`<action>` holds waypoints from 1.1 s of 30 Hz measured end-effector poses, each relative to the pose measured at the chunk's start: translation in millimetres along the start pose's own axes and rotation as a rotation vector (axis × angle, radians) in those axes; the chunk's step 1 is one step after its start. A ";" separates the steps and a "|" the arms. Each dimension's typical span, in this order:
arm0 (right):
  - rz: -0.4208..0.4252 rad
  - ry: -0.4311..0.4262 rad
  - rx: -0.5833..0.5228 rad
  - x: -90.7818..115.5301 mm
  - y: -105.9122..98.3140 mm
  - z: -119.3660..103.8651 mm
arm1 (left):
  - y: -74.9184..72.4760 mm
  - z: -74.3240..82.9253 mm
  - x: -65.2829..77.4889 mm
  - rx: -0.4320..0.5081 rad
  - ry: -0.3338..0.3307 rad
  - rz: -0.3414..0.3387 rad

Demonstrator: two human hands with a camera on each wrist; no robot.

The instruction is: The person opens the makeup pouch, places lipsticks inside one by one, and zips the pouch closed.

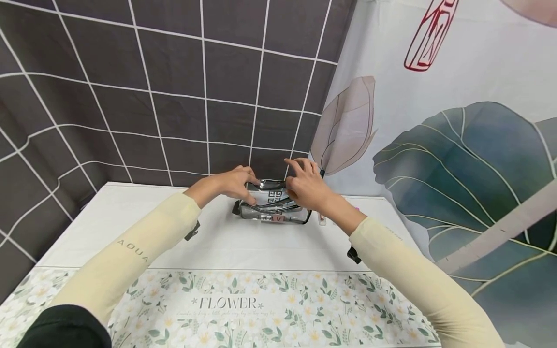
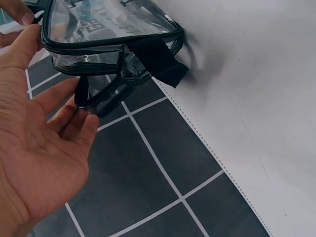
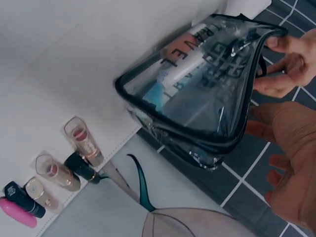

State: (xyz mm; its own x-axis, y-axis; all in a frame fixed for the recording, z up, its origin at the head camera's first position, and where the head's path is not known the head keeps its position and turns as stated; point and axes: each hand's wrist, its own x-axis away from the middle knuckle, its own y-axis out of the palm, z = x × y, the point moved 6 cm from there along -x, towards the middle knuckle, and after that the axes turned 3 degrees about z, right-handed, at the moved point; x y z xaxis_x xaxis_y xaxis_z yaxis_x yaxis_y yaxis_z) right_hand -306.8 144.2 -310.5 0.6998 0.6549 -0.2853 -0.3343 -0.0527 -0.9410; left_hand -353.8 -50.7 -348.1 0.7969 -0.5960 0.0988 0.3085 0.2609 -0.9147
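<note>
A clear cosmetic bag (image 1: 271, 218) with black trim and "TRAVEL" lettering sits at the back of the white table. White, blue and orange items show through its clear wall in the right wrist view. My left hand (image 1: 237, 184) grips the bag's top edge from the left, thumb on the near side and fingers behind. A black tab (image 2: 158, 61) sticks out from that end. At the bag's right end, my right hand (image 1: 308, 186) pinches the trimmed edge with thumb and fingers, other fingers raised. Part of the grip is hidden behind the rim (image 3: 242, 123).
Several lipsticks, among them a clear-capped lipstick (image 3: 81, 136), and a pink oblong item (image 3: 19, 213) lie right of the bag near the table's edge. A dark gridded cloth (image 1: 174, 111) hangs behind. A floral mat (image 1: 243, 309) covers the front.
</note>
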 end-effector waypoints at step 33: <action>-0.059 0.259 -0.044 35.3 -0.9 82.3 | -0.7 0.1 1.5 -0.005 0.000 0.002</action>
State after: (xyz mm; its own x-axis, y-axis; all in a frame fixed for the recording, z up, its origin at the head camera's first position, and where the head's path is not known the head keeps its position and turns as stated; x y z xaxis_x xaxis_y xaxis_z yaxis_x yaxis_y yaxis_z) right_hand -333.7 229.4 -304.6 0.8575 0.4430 -0.2615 -0.2645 -0.0563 -0.9627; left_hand -352.8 -51.7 -347.3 0.7974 -0.5956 0.0967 0.3042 0.2585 -0.9169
